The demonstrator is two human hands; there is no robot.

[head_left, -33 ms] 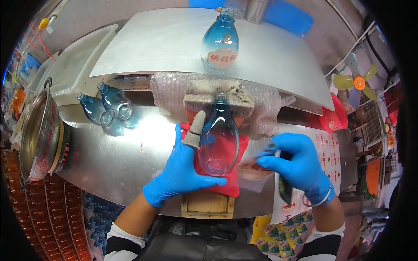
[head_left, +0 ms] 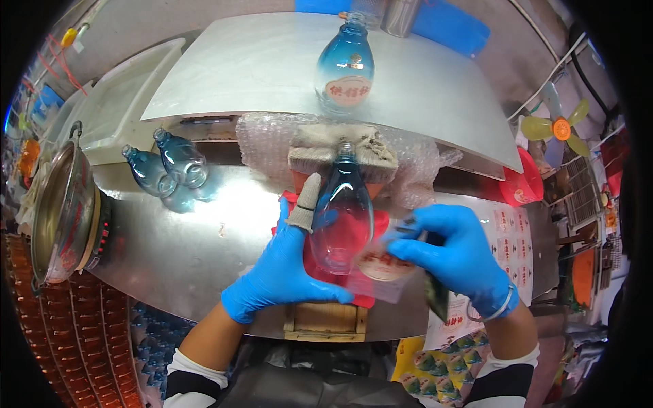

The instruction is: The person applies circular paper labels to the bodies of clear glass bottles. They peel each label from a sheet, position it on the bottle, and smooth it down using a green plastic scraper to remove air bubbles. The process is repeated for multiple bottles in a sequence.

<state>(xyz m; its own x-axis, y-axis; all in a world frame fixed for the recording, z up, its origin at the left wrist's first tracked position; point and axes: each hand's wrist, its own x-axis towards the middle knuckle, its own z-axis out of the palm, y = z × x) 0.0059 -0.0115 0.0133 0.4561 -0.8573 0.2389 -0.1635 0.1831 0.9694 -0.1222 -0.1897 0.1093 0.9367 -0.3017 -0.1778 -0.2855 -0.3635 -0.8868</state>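
Observation:
A clear glass bottle [head_left: 342,228] with a blue-tinted neck lies before me, its neck resting on a ribbed cloth pad [head_left: 320,160] and its body over a red cloth [head_left: 364,296]. My left hand [head_left: 275,268], in a blue glove with a knitted cover on one finger, cradles its left side; the thumb stretches below the base, and a blue fingertip shows through the glass. Beside the bottle's lower right, my gloved right hand [head_left: 452,251] pinches a clear film label [head_left: 384,267] with a cream oval and red print. A dark flat piece [head_left: 436,299] sticks out under that hand.
Two blue bottles [head_left: 180,160] lie at left near a metal pan [head_left: 61,211]. A labelled blue bottle [head_left: 345,64] stands on the white board [head_left: 224,68]. Bubble wrap [head_left: 262,146] surrounds the pad. Label sheets [head_left: 513,241] lie right; a small fan [head_left: 559,129] stands beyond.
My right hand has moved slightly left with the film label, bringing it close to the bottle's lower right side. The left hand and the bottle stay nearly in place.

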